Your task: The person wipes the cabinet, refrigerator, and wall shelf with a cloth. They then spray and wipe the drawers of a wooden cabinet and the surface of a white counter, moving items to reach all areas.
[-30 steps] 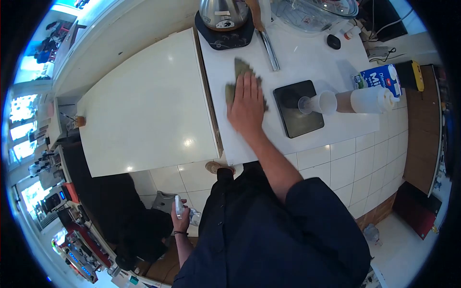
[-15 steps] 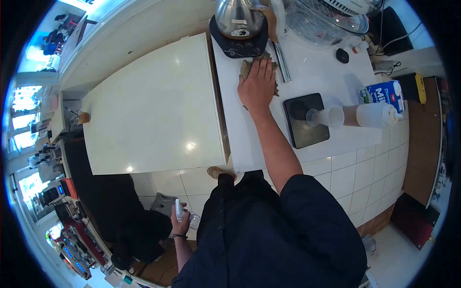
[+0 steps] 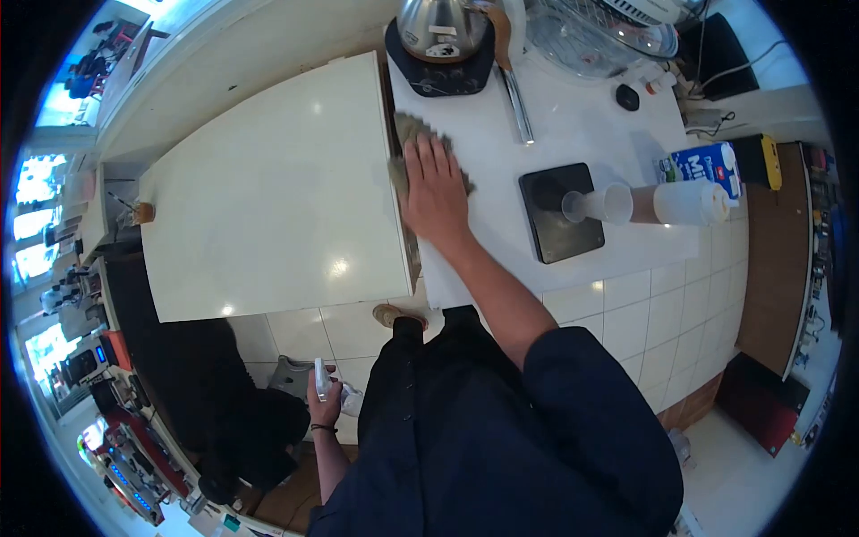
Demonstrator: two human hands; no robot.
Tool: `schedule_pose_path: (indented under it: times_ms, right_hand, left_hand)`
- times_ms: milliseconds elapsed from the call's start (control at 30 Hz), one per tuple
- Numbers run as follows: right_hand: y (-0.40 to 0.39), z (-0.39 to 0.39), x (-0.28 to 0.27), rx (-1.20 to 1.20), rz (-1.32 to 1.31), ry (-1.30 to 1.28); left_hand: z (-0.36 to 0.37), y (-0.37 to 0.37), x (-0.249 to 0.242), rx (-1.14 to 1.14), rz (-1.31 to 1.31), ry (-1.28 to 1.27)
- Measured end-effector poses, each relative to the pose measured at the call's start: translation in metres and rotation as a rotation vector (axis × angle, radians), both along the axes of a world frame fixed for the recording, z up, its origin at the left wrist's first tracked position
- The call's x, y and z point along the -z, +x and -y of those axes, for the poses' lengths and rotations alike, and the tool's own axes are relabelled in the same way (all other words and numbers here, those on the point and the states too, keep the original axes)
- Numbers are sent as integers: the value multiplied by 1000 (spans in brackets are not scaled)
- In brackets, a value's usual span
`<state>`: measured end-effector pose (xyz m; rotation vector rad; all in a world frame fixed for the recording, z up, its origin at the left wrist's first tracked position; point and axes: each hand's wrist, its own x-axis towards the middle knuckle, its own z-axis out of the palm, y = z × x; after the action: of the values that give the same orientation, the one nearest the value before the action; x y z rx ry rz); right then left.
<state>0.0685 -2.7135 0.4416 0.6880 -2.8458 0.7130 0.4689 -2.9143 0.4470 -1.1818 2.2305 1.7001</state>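
My right hand (image 3: 435, 191) presses a grey-green cloth (image 3: 408, 127) against the white counter (image 3: 488, 246), at its left edge by the gap. The fingers lie over the cloth, whose edges show above and to both sides of them. Down at my left side, my left hand (image 3: 324, 403) is closed around a spray bottle (image 3: 322, 380) with a white trigger head and a clear body. Its lower part is partly hidden by my fingers.
An electric kettle (image 3: 438, 31) on a dark base stands at the back. Nearby are a metal-handled tool (image 3: 516, 106), a black scale (image 3: 559, 237), a clear cup (image 3: 613, 204), a squeeze bottle (image 3: 689, 203) and a milk carton (image 3: 707, 166). A white-topped surface (image 3: 277, 188) adjoins at left.
My right hand has slid the cloth left and toward me, from below the kettle to the counter's left edge. My left hand still holds the spray bottle. The view has shifted slightly.
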Motion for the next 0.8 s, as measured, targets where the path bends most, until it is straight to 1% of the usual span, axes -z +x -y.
schedule_pose_path:
  times_ms: [100, 200, 233, 333, 433, 467, 533, 567, 667, 700, 767, 800]
  right_hand:
    - [80, -36, -13, -54, 107, 73]
    - [120, -69, -16, -68, 138, 63]
    - [113, -74, -23, -79, 196, 54]
    - [68, -67, -11, -14, 64, 24]
    - [29, -49, -3, 36, -8, 13]
    - [24, -42, 1, 59, -30, 19]
    - [34, -44, 2, 73, -41, 17]
    - [46, -48, 1, 62, -33, 8]
    - [94, -64, 1, 41, -9, -10]
    - [109, -72, 1, 37, -2, -14]
    - [130, -89, -8, 53, 28, 44]
    - [139, -96, -13, 61, 43, 75]
  left_hand:
    - [0, 8, 4, -11, 24, 2]
    - [-6, 23, 9, -47, 71, 9]
    - [-6, 29, 11, -53, 85, 10]
    - [-14, 42, 25, -88, 61, 16]
    - [-15, 52, 39, 9, 89, -31]
    - [-22, 49, 35, 9, 80, -16]
    - [-29, 38, 29, 13, 53, 9]
    - [-29, 36, 30, 52, 19, -25]
    - [-28, 32, 23, 63, 36, 30]
    - [-29, 31, 24, 58, 42, 12]
    - [-28, 33, 27, 53, 60, -24]
    - [-26, 36, 29, 56, 19, -2]
